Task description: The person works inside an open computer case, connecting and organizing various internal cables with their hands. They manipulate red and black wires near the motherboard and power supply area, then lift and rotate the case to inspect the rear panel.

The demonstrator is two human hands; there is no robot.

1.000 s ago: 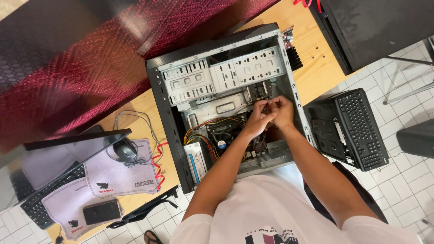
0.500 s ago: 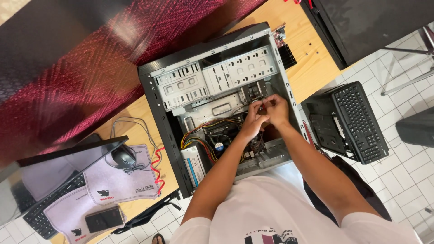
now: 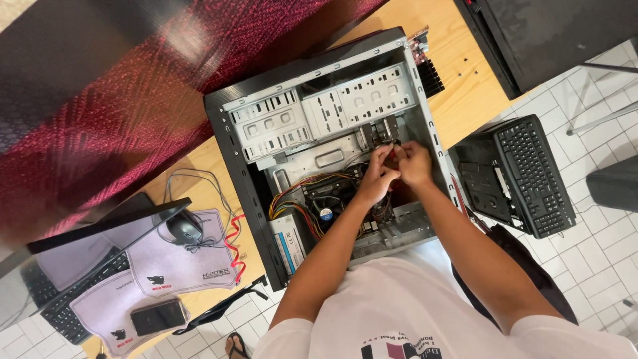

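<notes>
An open grey desktop computer case (image 3: 266, 126) lies on its side on a wooden table (image 3: 465, 73), its inside facing up. Both my hands reach into it just below the perforated drive cage (image 3: 372, 100). My left hand (image 3: 375, 179) and my right hand (image 3: 415, 165) are pressed together, fingers pinched on a small red connector (image 3: 393, 154). Below them sit the cooler fan (image 3: 329, 203) and a bundle of yellow and orange wires (image 3: 292, 199). Most of what the fingers pinch is hidden.
A black keyboard (image 3: 535, 173) rests on a black object to the right of the table. On the left are a mouse (image 3: 185, 227), a printed mouse pad (image 3: 179, 262), a phone (image 3: 158, 316), a monitor edge (image 3: 100, 226) and a red cable (image 3: 234, 242). A dark red cloth (image 3: 133, 100) covers the far side.
Both hands have shifted slightly up toward the drive cage, still pressed together. The view has drifted a little; the case stays put.
</notes>
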